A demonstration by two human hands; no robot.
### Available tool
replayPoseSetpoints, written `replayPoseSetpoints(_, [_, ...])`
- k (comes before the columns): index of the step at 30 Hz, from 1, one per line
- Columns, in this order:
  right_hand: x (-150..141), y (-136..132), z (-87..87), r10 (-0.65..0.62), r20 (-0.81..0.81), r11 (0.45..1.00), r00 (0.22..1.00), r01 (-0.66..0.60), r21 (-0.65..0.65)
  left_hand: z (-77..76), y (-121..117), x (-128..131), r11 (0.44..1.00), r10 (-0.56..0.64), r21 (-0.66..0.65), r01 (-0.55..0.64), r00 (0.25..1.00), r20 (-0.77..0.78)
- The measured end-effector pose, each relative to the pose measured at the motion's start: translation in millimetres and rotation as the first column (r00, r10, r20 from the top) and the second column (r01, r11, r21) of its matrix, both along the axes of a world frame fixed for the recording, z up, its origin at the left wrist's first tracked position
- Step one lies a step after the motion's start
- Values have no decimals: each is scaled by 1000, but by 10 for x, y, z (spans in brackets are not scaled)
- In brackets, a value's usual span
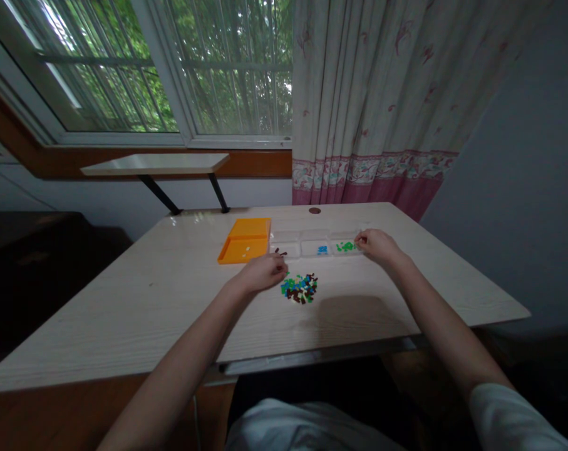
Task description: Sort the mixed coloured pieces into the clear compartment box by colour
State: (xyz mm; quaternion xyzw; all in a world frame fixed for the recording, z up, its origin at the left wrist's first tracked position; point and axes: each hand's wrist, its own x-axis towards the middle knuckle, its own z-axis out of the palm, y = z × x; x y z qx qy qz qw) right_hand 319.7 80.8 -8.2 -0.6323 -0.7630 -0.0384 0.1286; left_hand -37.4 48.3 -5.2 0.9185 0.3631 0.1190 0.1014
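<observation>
Green pieces (345,247) beside your right hand (382,245), a mixed pile (300,288) by your left hand (262,272).
Your right fingers are drawn together at the right end of the clear tray (290,245); whether they pinch a piece is too small to tell. Your left fingers curl at the pile's upper left edge, near brown pieces (278,251) in the tray's left compartment, and what they hold is hidden. Blue pieces (322,250) lie in the middle one; the orange box (250,227) stands open just left of the tray on the table (171,300). With bits this small, a light fingertip pinch should serve you best; keep your wrist off the pile and let go low, well inside the compartment walls.
</observation>
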Motion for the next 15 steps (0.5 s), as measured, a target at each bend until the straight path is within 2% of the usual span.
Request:
replayPoseSetpoints(4, [-104, -31, 4, 60, -52, 997, 997, -57, 55, -24, 9, 0, 1000, 2, 14, -2, 1000, -9])
replayPoseSetpoints(7, [-294, -89, -16, 169, -99, 982, 981, -158, 106, -31, 4, 11, 1000, 6, 7, -6, 1000, 3])
replayPoseSetpoints(10, [-561, -201, -39, 317, -135, 944, 939, -299, 136, -32, -10, 34, 1000, 14, 6, -15, 999, 31])
replayPoseSetpoints(15, [-1009, -451, -64, 496, -152, 864, 855, -469, 183, -31, -60, 97, 1000, 10, 28, -14, 990, 141])
